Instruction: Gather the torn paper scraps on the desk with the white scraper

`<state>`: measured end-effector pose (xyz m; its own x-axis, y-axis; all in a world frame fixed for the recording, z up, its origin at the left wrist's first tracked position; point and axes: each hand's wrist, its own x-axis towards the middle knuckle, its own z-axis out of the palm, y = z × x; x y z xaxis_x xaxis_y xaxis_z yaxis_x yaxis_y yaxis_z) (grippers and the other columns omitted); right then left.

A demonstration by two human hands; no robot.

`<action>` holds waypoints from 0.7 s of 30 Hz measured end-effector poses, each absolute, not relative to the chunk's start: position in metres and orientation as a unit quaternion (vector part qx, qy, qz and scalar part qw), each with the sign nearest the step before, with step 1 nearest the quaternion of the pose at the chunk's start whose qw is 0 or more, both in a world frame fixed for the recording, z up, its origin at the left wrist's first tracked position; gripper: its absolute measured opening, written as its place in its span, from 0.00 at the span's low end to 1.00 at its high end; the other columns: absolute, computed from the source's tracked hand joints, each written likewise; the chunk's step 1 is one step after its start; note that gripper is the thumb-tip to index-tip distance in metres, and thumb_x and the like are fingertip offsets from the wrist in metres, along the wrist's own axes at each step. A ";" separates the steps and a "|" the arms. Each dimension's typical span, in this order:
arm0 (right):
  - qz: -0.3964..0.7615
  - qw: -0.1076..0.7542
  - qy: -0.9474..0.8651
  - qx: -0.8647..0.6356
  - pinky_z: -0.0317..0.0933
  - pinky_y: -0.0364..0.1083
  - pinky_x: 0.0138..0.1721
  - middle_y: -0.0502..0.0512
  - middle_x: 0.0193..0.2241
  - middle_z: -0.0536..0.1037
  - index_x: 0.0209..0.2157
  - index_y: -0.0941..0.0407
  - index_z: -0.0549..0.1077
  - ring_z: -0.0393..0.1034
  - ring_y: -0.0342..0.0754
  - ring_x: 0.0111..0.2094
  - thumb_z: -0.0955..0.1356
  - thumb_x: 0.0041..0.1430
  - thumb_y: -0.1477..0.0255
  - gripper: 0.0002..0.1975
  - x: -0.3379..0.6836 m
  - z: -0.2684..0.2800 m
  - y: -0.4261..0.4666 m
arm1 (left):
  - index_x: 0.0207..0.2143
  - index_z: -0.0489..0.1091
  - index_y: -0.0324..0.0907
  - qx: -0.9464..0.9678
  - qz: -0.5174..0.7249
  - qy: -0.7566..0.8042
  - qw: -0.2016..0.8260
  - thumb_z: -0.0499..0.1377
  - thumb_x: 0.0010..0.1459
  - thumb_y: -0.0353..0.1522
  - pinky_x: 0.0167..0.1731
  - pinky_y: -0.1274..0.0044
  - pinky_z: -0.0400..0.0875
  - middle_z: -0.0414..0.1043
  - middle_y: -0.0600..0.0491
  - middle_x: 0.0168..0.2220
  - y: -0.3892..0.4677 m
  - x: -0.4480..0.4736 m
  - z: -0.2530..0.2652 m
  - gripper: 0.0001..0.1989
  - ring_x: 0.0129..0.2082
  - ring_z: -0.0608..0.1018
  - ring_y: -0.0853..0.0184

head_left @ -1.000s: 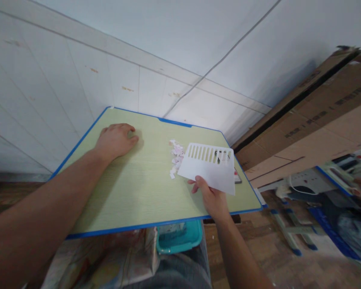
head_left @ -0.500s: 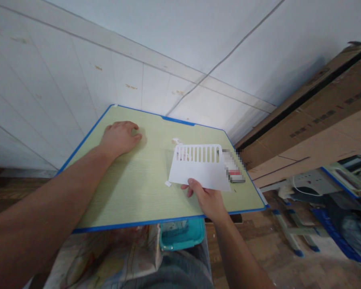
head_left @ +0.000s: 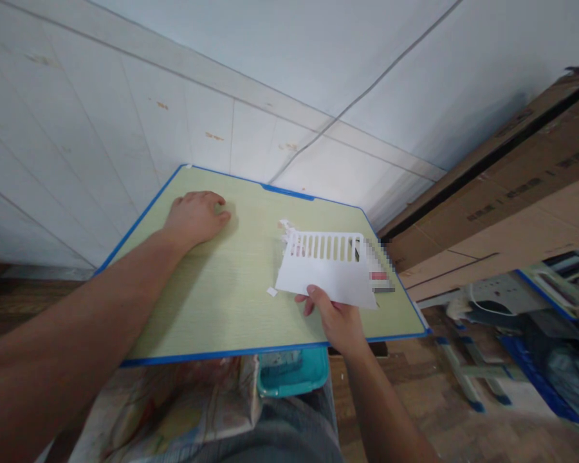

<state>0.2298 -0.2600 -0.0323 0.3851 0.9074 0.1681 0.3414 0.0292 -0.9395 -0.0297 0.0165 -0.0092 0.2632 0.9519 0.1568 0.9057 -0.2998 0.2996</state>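
My right hand [head_left: 340,321] pinches the near edge of a white paper sheet [head_left: 325,273], its thumb on top. A row of several narrow rounded slots runs along the sheet's far side. The sheet is held over the right part of a pale green tabletop [head_left: 222,302] with a blue rim. My left hand [head_left: 197,218] rests on the far left of the tabletop, fingers loosely bent, thumb apart, nothing in it. Small paper scraps [head_left: 285,225] lie just beyond the sheet's left corner, and one white scrap [head_left: 272,292] is beside its near left corner.
A blurred-out flat object [head_left: 381,276] lies right of the sheet, partly covered by it. Large cardboard boxes [head_left: 511,199] lean along the wall at right. Below the table's front edge are a teal bin [head_left: 294,386] and a patterned cloth bag [head_left: 212,405]. A cable [head_left: 361,96] runs down the wall.
The sheet in my right hand has shifted slightly right, showing more of the scraps at its left and covering more of the blurred object. My left hand stays in place on the tabletop.
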 end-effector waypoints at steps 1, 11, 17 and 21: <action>0.270 0.524 -0.486 -0.645 0.80 0.55 0.50 0.56 0.27 0.89 0.23 0.47 0.81 0.85 0.57 0.34 0.74 0.73 0.54 0.24 0.230 -0.034 -0.260 | 0.71 0.80 0.44 0.791 0.154 0.587 0.074 0.54 0.72 0.47 0.77 0.58 0.65 0.78 0.42 0.77 0.015 -0.029 -0.008 0.33 0.79 0.74 0.44; 0.306 0.506 -0.488 -0.642 0.80 0.54 0.48 0.57 0.29 0.90 0.22 0.47 0.80 0.87 0.58 0.35 0.74 0.72 0.55 0.23 0.229 -0.032 -0.266 | 0.71 0.79 0.36 0.796 0.149 0.580 0.083 0.56 0.75 0.42 0.79 0.50 0.65 0.76 0.36 0.78 0.006 -0.026 0.002 0.31 0.79 0.73 0.41; 0.345 0.477 -0.496 -0.638 0.81 0.54 0.47 0.58 0.29 0.91 0.21 0.47 0.78 0.87 0.58 0.35 0.73 0.71 0.54 0.23 0.220 -0.022 -0.270 | 0.72 0.79 0.35 0.797 0.149 0.579 0.089 0.55 0.75 0.42 0.79 0.50 0.65 0.75 0.35 0.78 0.005 -0.027 0.002 0.32 0.79 0.73 0.40; 0.339 0.489 -0.493 -0.635 0.80 0.54 0.49 0.57 0.30 0.91 0.22 0.47 0.79 0.88 0.58 0.36 0.73 0.71 0.55 0.22 0.216 -0.021 -0.274 | 0.72 0.79 0.40 0.795 0.150 0.583 0.082 0.54 0.73 0.45 0.78 0.53 0.65 0.77 0.39 0.78 0.010 -0.028 -0.003 0.34 0.79 0.73 0.41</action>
<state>0.2164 -0.2741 -0.0214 0.2851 0.9571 0.0515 0.2947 -0.0364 -0.9549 -0.0283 0.0098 -0.0025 0.2763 0.9505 0.1421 0.9011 -0.3076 0.3055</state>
